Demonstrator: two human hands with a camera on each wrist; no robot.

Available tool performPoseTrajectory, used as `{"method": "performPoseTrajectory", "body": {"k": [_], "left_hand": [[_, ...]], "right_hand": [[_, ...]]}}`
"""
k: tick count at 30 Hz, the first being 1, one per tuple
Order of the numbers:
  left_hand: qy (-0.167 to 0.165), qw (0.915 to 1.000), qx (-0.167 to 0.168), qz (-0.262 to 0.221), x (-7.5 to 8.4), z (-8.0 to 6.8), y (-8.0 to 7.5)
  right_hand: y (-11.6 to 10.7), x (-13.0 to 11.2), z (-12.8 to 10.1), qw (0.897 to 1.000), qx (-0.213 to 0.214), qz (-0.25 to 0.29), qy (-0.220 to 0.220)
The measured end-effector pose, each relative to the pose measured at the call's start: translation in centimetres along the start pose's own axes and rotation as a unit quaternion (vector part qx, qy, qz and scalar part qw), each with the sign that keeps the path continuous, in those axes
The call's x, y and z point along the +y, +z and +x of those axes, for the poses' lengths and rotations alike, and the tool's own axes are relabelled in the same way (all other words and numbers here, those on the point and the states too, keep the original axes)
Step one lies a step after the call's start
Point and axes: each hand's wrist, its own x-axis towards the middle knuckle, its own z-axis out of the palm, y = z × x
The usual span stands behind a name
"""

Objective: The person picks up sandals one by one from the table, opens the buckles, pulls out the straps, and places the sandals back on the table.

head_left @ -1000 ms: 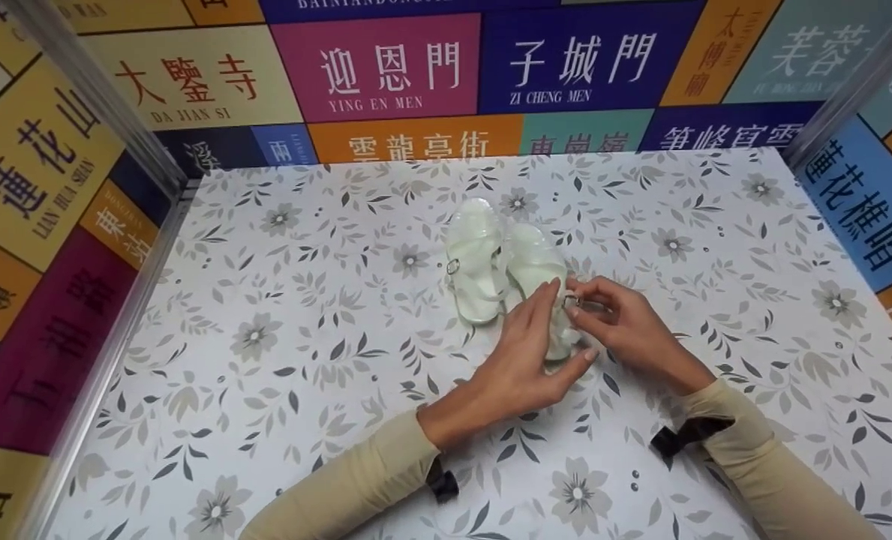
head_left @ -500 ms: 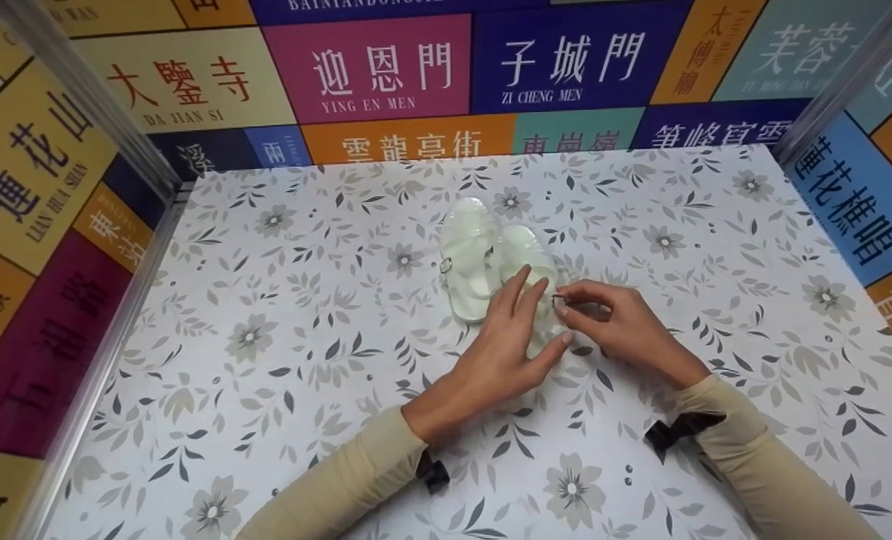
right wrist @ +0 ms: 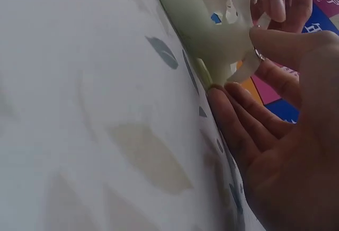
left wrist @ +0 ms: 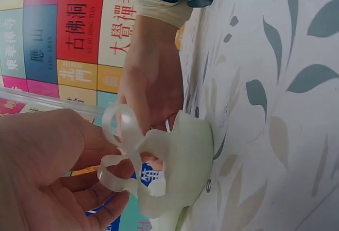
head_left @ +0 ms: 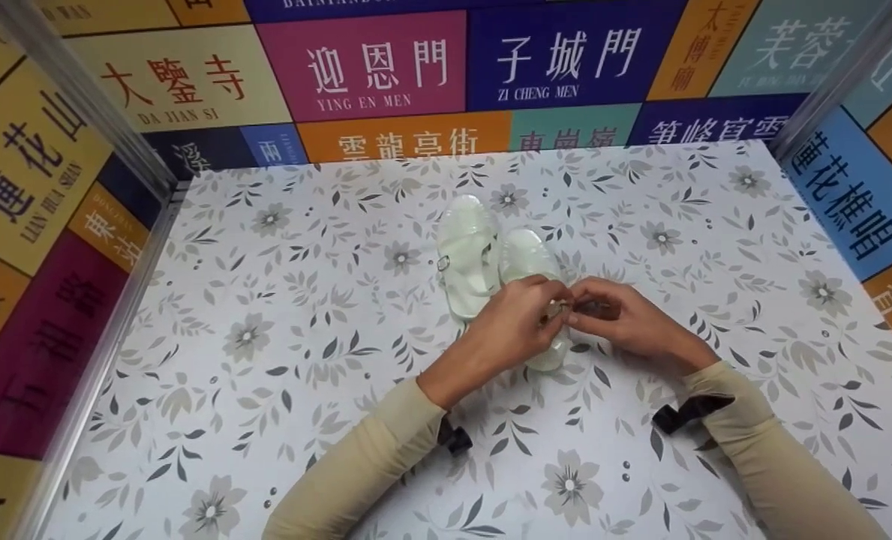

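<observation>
Carefully steady the buckle (right wrist: 258,54), pinched in the right hand (head_left: 637,322), and guide the strap (left wrist: 140,145), pinched in the left hand (head_left: 507,324), untwisted.

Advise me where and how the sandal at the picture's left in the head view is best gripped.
Probably by pinching this sandal's strap beside the buckle, coming from the picture's left. It lies flat with the strap on top, and the other sandal and the left hand crowd its right side.

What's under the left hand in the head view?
The nearer sandal: its two ends show past the left hand, but most of its middle is covered from that view.
</observation>
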Motion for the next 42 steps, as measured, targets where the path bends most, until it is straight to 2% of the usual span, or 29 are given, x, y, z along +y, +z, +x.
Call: {"method": "performPoseTrajectory", "body": {"k": [4, 8, 16, 25, 31, 37, 42], "left_hand": [[-0.011, 0.9999, -0.006, -0.009, -0.1, 0.0, 0.2], [-0.018, 0.9997, -0.003, -0.017, -0.5, 0.0, 0.6], [-0.048, 0.9984, 0.004, -0.031, -1.2, -0.2, 1.1], [-0.04, 0.9971, 0.019, -0.061, -1.9, -0.4, 2.0], [-0.034, 0.9968, 0.033, -0.063, -2.3, -0.4, 2.4], [-0.026, 0.998, 0.031, -0.049, -2.5, -0.3, 2.6], [-0.026, 0.9972, 0.027, -0.064, -2.7, -0.4, 2.6]], "right_hand": [[-0.6, 0.2, -0.1, 0.999, -0.037, 0.027, -0.002], [-1.0, 0.4, -0.2, 0.998, -0.055, 0.033, -0.005], [-2.0, 1.1, -0.3, 0.999, -0.04, 0.016, 0.005], [-1.9, 1.3, -0.5, 0.995, -0.048, 0.081, 0.012], [-1.7, 1.3, -0.5, 0.996, -0.034, 0.074, 0.031], [-2.0, 1.2, -0.6, 0.994, -0.037, 0.095, 0.044], [-1.7, 1.0, -0.4, 0.992, -0.039, 0.104, 0.052]]}}
